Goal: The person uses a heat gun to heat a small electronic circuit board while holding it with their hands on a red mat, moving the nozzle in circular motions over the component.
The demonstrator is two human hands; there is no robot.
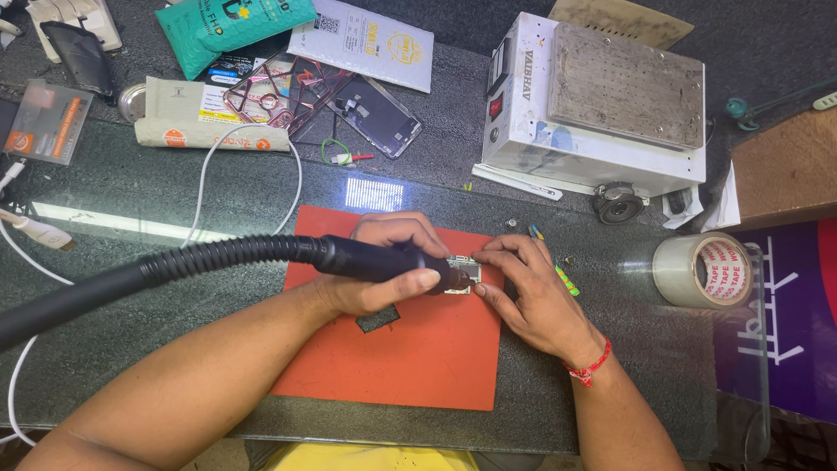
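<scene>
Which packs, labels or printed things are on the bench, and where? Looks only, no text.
Teal pouch: top centre-left, soft, crumpled.
White card: right of the pouch, flat rectangle, yellow round marks.
Cream box: upper left, long, orange marks.
Small clear pack: far left, orange insert.
Tape roll: right, clear tape, white core with red print.
Purple sign: far right edge, white lettering.
</scene>
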